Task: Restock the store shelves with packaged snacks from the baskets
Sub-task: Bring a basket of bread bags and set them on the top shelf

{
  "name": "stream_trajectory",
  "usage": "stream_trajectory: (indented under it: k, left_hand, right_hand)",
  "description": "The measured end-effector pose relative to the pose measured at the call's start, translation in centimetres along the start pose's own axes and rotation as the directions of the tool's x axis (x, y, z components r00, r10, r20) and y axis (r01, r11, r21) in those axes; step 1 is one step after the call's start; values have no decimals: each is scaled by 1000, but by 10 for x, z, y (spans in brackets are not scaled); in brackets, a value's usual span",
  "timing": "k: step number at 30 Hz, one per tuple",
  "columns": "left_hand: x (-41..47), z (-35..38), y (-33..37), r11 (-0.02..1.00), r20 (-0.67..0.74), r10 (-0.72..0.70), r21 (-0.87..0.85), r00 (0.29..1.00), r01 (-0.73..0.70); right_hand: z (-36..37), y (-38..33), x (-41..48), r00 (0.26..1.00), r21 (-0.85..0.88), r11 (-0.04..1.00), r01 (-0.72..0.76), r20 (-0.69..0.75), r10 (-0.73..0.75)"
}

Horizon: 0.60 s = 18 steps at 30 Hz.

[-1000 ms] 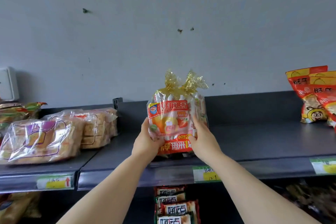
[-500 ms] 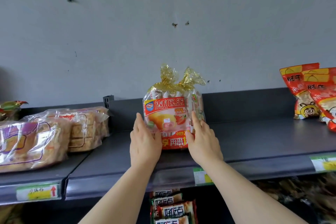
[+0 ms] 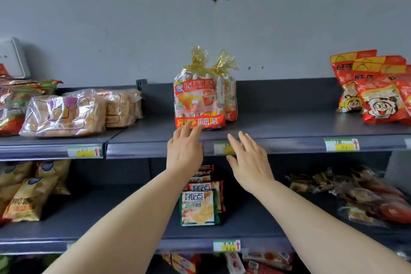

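Note:
Two red and clear snack bags with gold tied tops point(image 3: 199, 100) stand upright, one behind the other, in the middle of the dark top shelf point(image 3: 278, 127). My left hand point(image 3: 184, 151) is just in front of them with straight fingers, its fingertips overlapping the front bag's bottom edge. Lower and to the right, my right hand point(image 3: 248, 160) is off the bags, fingers spread and empty, in front of the shelf's price rail. No basket is in view.
Clear bags of bread point(image 3: 66, 113) lie on the top shelf at left; red and yellow snack bags point(image 3: 375, 91) stand at right. The lower shelf holds green biscuit packs point(image 3: 199, 204), yellow bags point(image 3: 29, 196) and clear-wrapped snacks point(image 3: 364, 193).
Both hands held the snack bags from the sides, set them on the shelf and have now let go and drawn back toward me. The view has tilted down, showing the lower shelf.

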<state>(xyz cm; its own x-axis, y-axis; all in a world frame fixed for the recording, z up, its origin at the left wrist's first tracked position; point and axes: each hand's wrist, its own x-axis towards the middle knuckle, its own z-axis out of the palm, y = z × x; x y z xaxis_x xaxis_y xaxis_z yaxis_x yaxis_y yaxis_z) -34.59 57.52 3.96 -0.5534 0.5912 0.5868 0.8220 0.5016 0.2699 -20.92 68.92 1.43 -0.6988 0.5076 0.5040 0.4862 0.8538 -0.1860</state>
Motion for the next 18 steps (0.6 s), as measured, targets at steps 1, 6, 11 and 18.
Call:
stream_trajectory:
  k: [1,6,11,18]
  left_hand:
    - [-13,0,6,1000,32,6,14,999,-6]
    - [-88,10,26,997,242,-59,68,968,44]
    - [-161,32,35,988,474,-146,106,868,108]
    - [-240,77,27,967,679,-245,117,692,228]
  right_hand:
    - [-1,4,-14,1000,-3,1000,-1,18,1]
    - [7,25,-92,985,1,1000,-1,171,1]
    - [22,41,-167,933,30,999,-28,360,16]
    - [48,56,-242,829,30,996,-84,557,53]
